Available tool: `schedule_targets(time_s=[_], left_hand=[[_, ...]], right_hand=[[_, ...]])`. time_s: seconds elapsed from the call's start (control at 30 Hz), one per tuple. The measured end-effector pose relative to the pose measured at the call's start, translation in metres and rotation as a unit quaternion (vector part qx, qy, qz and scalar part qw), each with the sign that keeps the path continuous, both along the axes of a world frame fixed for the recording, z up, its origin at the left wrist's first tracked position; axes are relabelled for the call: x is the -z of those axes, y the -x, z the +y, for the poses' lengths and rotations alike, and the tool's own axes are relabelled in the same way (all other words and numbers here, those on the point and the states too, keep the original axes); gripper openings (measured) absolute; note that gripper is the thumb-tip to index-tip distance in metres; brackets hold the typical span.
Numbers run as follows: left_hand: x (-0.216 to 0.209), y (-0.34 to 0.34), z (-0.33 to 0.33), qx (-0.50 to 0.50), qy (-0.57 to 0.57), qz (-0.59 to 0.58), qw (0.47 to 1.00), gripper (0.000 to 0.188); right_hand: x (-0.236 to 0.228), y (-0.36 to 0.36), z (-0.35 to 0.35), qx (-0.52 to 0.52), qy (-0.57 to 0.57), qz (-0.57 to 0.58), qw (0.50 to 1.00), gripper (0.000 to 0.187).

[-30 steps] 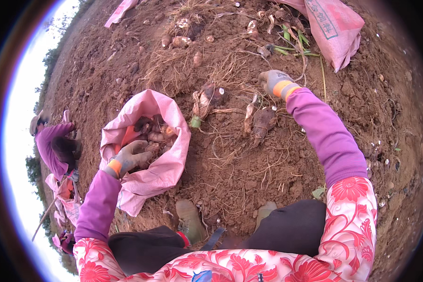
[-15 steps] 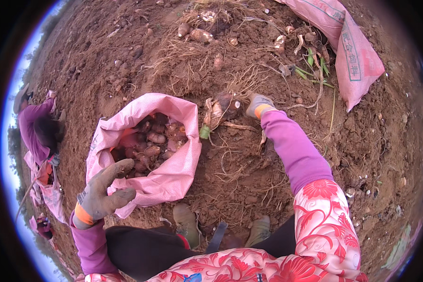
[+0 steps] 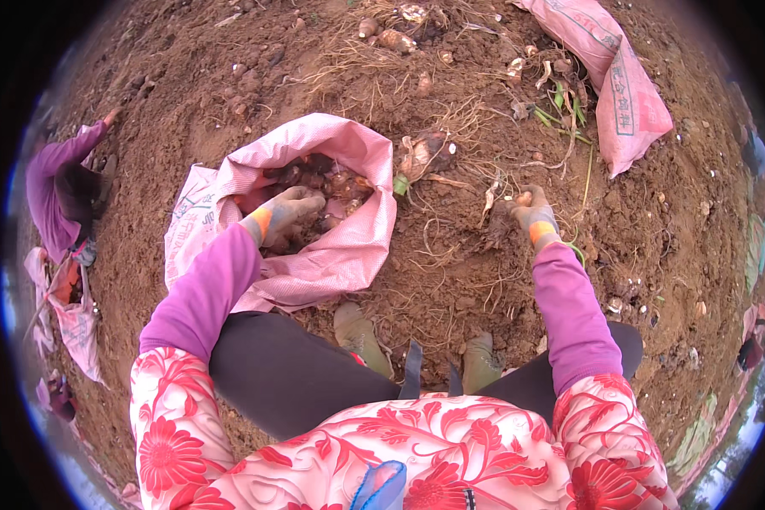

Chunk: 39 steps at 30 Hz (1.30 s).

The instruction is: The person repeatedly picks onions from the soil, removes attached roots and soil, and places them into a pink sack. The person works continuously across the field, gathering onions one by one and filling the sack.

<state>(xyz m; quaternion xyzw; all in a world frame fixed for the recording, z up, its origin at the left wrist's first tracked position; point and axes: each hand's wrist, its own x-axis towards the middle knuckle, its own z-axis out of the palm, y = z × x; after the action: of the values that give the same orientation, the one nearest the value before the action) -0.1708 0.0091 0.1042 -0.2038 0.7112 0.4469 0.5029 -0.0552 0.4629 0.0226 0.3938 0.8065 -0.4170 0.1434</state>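
Two gloved hands showed in the head view. The left hand (image 3: 291, 210) was left of center, over the mouth of a pink woven sack (image 3: 340, 265), fingers half curled; couldn't tell if it had hold of anything, since the undersides were hidden. The right hand (image 3: 535, 212), right of center, had its fingers closed on what looked like a small tan tuber (image 3: 524, 199), just beside a dark root clump (image 3: 500, 229). More dirt-covered tubers (image 3: 346, 184) sat inside the sack, and a bigger one with a green stalk end (image 3: 429, 155) lay above center.

My guess: the little one was light, firm and a bit gritty, easiest pinched round its fat middle, though the skin might've scuffed. The sack looked floppy and probably heavy, so best grabbed by the rolled rim.
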Motion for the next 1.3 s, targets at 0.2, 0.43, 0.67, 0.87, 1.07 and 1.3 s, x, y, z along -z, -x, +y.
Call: schedule_targets(time_s=[0.2, 0.43, 0.67, 0.87, 1.07, 1.3], left_hand=[[0.007, 0.034, -0.051, -0.100, 0.139, 0.391, 0.904, 0.091], [-0.006, -0.011, 0.007, 0.050, -0.012, 0.223, 0.973, 0.059], [-0.045, -0.057, 0.062, 0.265, -0.035, 0.283, 0.921, 0.068], [-0.046, -0.083, 0.046, 0.290, -0.005, 0.290, 0.912, 0.049], [-0.043, -0.095, 0.039, 0.396, 0.111, 0.273, 0.869, 0.062], [-0.004, -0.095, 0.127, 0.447, 0.114, 0.270, 0.845, 0.064]], right_hand=[[-0.091, 0.050, -0.159, -0.339, 0.267, 0.161, 0.887, 0.069], [-0.248, -0.067, -0.037, -0.276, -0.083, 0.162, 0.944, 0.042], [-0.248, -0.406, 0.133, 0.159, -0.172, 0.344, 0.909, 0.035], [-0.028, -0.545, 0.022, 0.269, 0.008, -0.047, 0.962, 0.038], [0.029, -0.546, 0.048, 0.344, -0.056, 0.005, 0.937, 0.031], [-0.030, -0.471, 0.221, 0.327, -0.297, -0.072, 0.894, 0.044]])
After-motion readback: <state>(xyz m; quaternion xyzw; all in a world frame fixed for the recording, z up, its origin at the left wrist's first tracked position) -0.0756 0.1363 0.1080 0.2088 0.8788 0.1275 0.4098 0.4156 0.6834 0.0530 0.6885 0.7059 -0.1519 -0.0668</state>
